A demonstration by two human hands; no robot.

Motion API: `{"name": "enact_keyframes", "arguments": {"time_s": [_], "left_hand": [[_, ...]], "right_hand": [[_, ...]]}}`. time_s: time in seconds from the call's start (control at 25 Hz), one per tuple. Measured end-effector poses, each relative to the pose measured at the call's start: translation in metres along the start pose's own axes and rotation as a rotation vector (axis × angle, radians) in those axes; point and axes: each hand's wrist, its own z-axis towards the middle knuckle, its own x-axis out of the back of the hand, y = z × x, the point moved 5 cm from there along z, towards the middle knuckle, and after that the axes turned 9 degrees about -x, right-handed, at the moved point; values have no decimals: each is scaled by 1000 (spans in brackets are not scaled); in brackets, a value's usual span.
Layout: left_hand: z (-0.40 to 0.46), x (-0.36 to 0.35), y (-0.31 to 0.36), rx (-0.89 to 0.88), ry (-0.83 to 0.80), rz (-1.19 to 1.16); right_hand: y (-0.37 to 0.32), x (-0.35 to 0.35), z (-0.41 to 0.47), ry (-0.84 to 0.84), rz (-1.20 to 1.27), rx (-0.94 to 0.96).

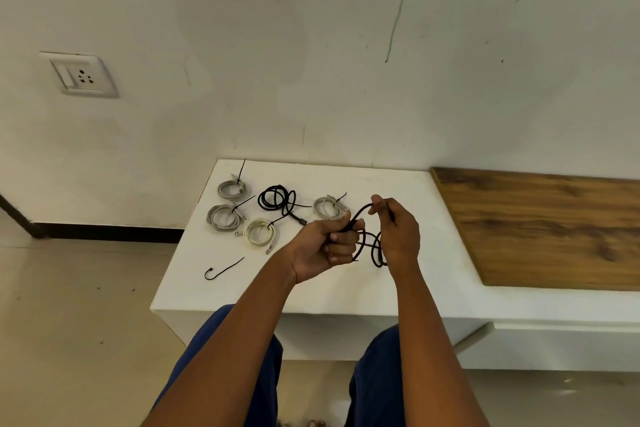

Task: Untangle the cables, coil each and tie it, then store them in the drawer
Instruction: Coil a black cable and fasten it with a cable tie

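A black cable point(367, 246) hangs in loops between my hands above the white bench point(346, 284). My left hand point(325, 246) grips the gathered loops. My right hand point(398, 229) pinches the upper strand of the same cable between thumb and fingers. On the bench behind lie three grey coils, each tied: one at the back point(231, 189), one below it point(223, 217), one by my left hand point(327, 207). A cream tied coil point(259, 232) and a black coil point(277, 199) lie between them.
A loose black tie point(223, 269) lies near the bench's left front edge. A wooden panel point(540, 229) covers the bench top to the right. A drawer handle point(474, 336) shows on the bench front. A wall socket point(81, 76) is at the left.
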Motion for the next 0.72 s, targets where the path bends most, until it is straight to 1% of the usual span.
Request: {"name": "enact_keyframes", "arguments": {"time_s": [0.08,0.12,0.2,0.24,0.36,0.48,0.52,0.6,0.72], "left_hand": [[-4,-6,6,11,-77,-153],[-7,-8,11,-12,-104,-256],[-10,-6,26,-115,-116,-479],[-10,-3,34,-187,-93,-563],[-11,10,48,-382,25,-656],[-14,25,60,-566,145,-678],[-15,31,65,-632,214,-660],[-19,50,74,-751,403,-592],[-26,72,77,-831,659,-463]], "right_hand": [[0,-5,1,-65,-20,-9],[-1,-7,0,-115,-6,-2],[-4,-12,-2,-227,52,21],[-5,-14,-3,-274,70,26],[-6,-20,-6,-387,40,22],[-3,-27,-8,-448,-7,0],[-2,-26,-8,-455,-36,3],[2,-22,-8,-466,-120,22],[5,-13,-9,-521,-124,26]]}}
